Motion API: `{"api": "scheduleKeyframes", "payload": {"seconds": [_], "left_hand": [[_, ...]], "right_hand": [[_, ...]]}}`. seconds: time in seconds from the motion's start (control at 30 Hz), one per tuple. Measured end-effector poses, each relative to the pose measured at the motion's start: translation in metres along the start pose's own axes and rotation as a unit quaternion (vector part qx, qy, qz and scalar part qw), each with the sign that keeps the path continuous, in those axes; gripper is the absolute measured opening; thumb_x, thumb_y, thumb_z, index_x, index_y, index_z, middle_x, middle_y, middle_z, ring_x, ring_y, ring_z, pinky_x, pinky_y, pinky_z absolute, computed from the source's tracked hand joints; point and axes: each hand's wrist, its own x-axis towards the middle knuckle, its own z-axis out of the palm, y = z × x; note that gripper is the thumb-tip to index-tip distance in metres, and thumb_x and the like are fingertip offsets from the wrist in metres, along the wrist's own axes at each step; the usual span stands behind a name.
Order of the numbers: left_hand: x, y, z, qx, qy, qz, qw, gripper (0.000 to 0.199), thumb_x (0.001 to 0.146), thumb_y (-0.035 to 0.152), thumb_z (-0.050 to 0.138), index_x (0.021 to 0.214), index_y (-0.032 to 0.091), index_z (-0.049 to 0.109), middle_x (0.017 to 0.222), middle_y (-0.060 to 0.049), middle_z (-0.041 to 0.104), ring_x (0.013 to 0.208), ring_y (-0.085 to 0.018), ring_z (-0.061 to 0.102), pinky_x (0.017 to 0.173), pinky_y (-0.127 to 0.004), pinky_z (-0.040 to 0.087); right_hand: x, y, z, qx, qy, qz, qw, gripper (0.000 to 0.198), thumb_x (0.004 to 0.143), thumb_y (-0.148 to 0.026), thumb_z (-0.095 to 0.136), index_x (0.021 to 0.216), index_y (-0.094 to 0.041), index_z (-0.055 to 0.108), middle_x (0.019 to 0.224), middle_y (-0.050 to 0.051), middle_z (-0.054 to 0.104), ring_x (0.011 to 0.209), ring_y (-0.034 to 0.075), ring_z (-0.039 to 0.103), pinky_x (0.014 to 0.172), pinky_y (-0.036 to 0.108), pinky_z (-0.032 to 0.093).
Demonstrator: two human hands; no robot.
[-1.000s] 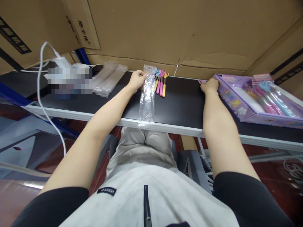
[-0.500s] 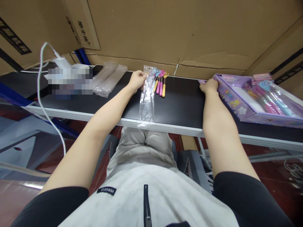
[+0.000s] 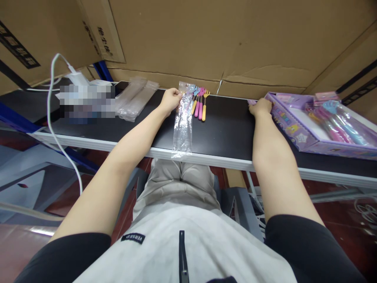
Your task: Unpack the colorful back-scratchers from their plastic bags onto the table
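Note:
My left hand (image 3: 171,99) pinches the upper left edge of a clear plastic bag (image 3: 183,133), which lies flat and hangs slightly over the table's front edge. Just right of the bag lie several small forks (image 3: 200,103) with yellow and pink handles and blue, pink and yellow heads. Some colour shows through the bag's upper part, but what it belongs to is unclear. Farther right, my right hand (image 3: 261,107) is closed beside a purple printed box (image 3: 290,125). A flat purple piece (image 3: 251,102) sticks out at its fingertips, mostly hidden.
Bagged colourful utensils (image 3: 344,122) lie in the purple box. A stack of clear bags (image 3: 138,98) rests left of my left hand. A white charger (image 3: 78,76) with a cable (image 3: 50,110) stands farther left. Cardboard (image 3: 191,39) walls the back of the black table (image 3: 226,135).

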Motion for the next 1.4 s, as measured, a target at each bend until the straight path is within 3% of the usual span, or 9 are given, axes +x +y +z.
{"api": "scheduleKeyframes", "payload": {"seconds": [0.17,0.3,0.43,0.53,0.63,0.8,1.07,1.2,1.4], "left_hand": [[-0.002,0.007,0.0,0.01,0.031,-0.043,0.999,0.032,0.097,0.003,0.053,0.071,0.021,0.047,0.059,0.004,0.045,0.055,-0.011,0.044,0.063,-0.027,0.046],[0.002,0.002,-0.001,0.011,0.043,-0.03,0.999,0.031,0.097,0.003,0.054,0.073,0.021,0.047,0.059,0.004,0.044,0.058,-0.012,0.048,0.063,-0.026,0.045],[0.006,-0.003,-0.001,0.006,0.04,-0.016,0.999,0.026,0.097,0.008,0.058,0.078,0.021,0.048,0.063,0.003,0.048,0.064,-0.013,0.055,0.069,-0.027,0.05],[0.006,-0.002,-0.002,-0.005,0.028,-0.02,0.999,0.021,0.099,0.011,0.062,0.085,0.022,0.05,0.067,0.003,0.051,0.069,-0.015,0.06,0.074,-0.029,0.053],[0.004,0.0,-0.001,-0.009,0.017,-0.031,0.999,0.019,0.101,0.015,0.066,0.092,0.022,0.051,0.07,0.003,0.054,0.072,-0.016,0.063,0.078,-0.033,0.056],[0.003,-0.004,0.002,0.018,0.008,-0.026,0.999,0.018,0.102,0.024,0.068,0.11,0.023,0.052,0.082,0.0,0.062,0.085,-0.021,0.071,0.093,-0.042,0.057],[-0.016,0.007,-0.003,0.207,-0.084,0.103,0.969,0.082,0.077,0.047,0.093,0.145,0.029,0.052,0.138,-0.016,0.064,0.146,-0.048,0.051,0.12,-0.065,0.035],[-0.021,0.009,-0.003,0.248,-0.129,0.134,0.951,0.083,0.075,0.035,0.088,0.149,0.029,0.052,0.152,-0.017,0.057,0.147,-0.048,0.049,0.121,-0.066,0.036],[-0.018,0.006,-0.004,0.229,-0.128,0.158,0.952,0.069,0.078,0.021,0.077,0.143,0.022,0.055,0.143,-0.017,0.061,0.141,-0.041,0.057,0.123,-0.055,0.041]], "right_hand": [[-0.024,-0.029,-0.027,-0.013,0.044,-0.072,0.996,0.05,0.105,-0.022,0.06,0.147,0.004,0.056,0.147,0.034,0.058,0.146,0.038,0.053,0.118,0.048,0.043],[-0.054,-0.072,-0.052,-0.006,0.092,-0.218,0.972,0.057,0.114,-0.025,0.04,0.163,0.003,0.038,0.153,0.03,0.054,0.148,0.034,0.049,0.12,0.043,0.035],[-0.082,-0.115,-0.052,-0.024,0.098,-0.413,0.905,0.067,0.114,-0.031,0.033,0.171,0.003,0.022,0.145,0.029,0.061,0.139,0.034,0.055,0.117,0.048,0.036],[-0.093,-0.137,-0.037,-0.021,0.1,-0.533,0.84,0.066,0.112,-0.033,0.034,0.172,-0.004,0.029,0.145,0.023,0.065,0.135,0.033,0.059,0.118,0.051,0.038],[-0.094,-0.148,-0.021,-0.007,0.113,-0.583,0.805,0.059,0.113,-0.029,0.025,0.167,-0.012,0.043,0.143,0.019,0.069,0.136,0.03,0.06,0.12,0.053,0.037],[-0.087,-0.148,-0.011,0.015,0.134,-0.588,0.797,0.058,0.114,-0.024,0.02,0.156,-0.011,0.057,0.137,0.019,0.073,0.141,0.03,0.059,0.121,0.058,0.035],[-0.097,-0.136,-0.039,-0.062,0.078,-0.451,0.887,0.06,0.11,-0.021,0.022,0.163,-0.002,0.044,0.144,0.025,0.067,0.14,0.034,0.057,0.124,0.059,0.028],[-0.097,-0.129,-0.048,-0.057,0.064,-0.397,0.914,0.062,0.108,-0.02,0.022,0.162,-0.001,0.046,0.142,0.026,0.067,0.138,0.036,0.058,0.123,0.06,0.028],[-0.091,-0.124,-0.045,-0.036,0.093,-0.354,0.93,0.064,0.108,-0.02,0.024,0.167,-0.002,0.04,0.13,0.022,0.072,0.126,0.032,0.066,0.12,0.059,0.033]]}}
